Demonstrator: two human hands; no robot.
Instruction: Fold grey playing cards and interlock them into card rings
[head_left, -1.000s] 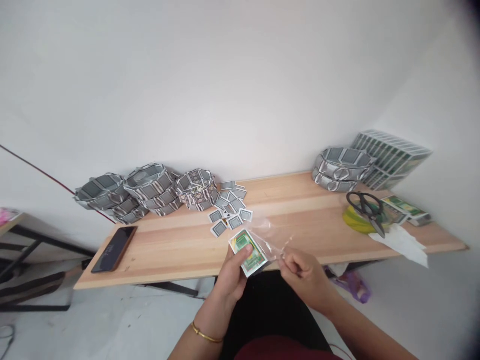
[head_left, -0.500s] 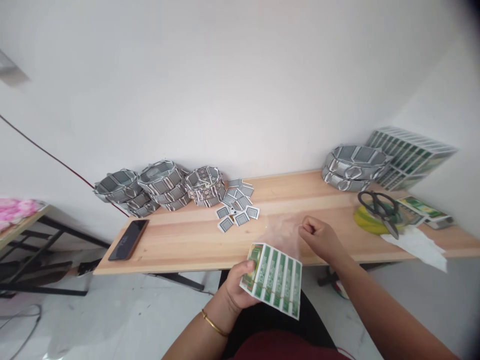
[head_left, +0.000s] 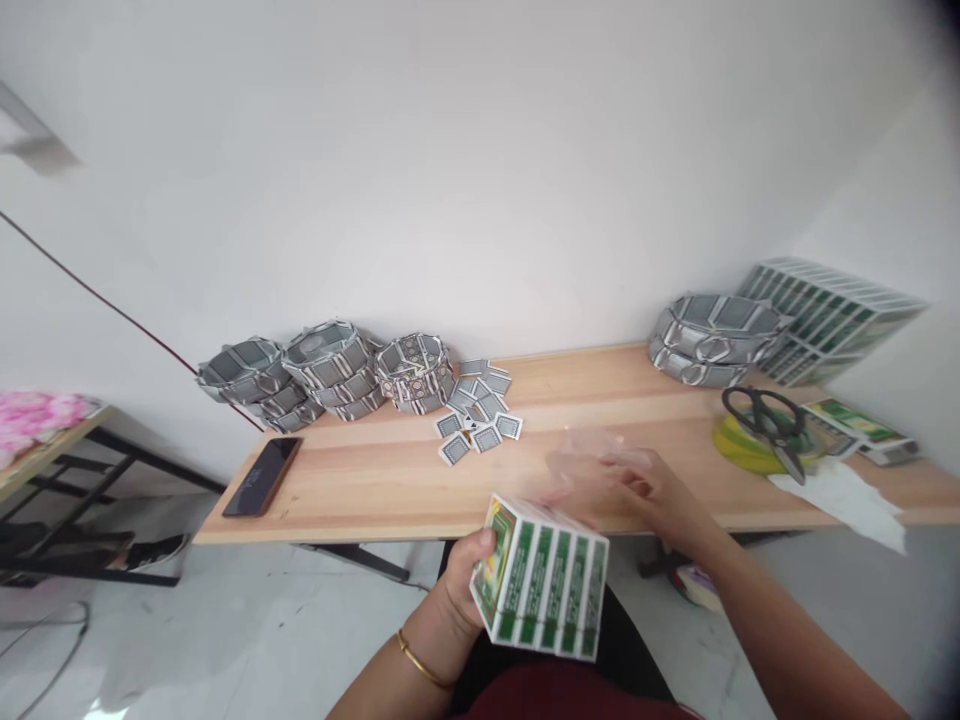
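My left hand [head_left: 466,578] grips a bundle of green-and-white playing card boxes [head_left: 551,590] at its left side, over my lap at the table's front edge. The thumb lies on the green end face; the other fingers are mostly hidden behind the boxes. My right hand [head_left: 651,490] is closed on crumpled clear plastic film [head_left: 581,465], just beyond and to the right of the bundle. Motion blurs the film, and I cannot tell whether it still touches the boxes. Loose playing cards [head_left: 480,410] lie face down beyond, with a few faces partly showing.
Rings of folded cards [head_left: 334,375] stand stacked at the back left, others [head_left: 712,340] at the right. A phone [head_left: 262,478] lies left. Black scissors [head_left: 769,425] rest on yellow tape [head_left: 739,445], beside white paper [head_left: 844,500]. More card boxes [head_left: 832,315] are stacked in the corner.
My right hand has moved slightly right and down, and the film has bunched up by its fingers. The bundle has tilted in my left hand, showing more of its boxes' sides.
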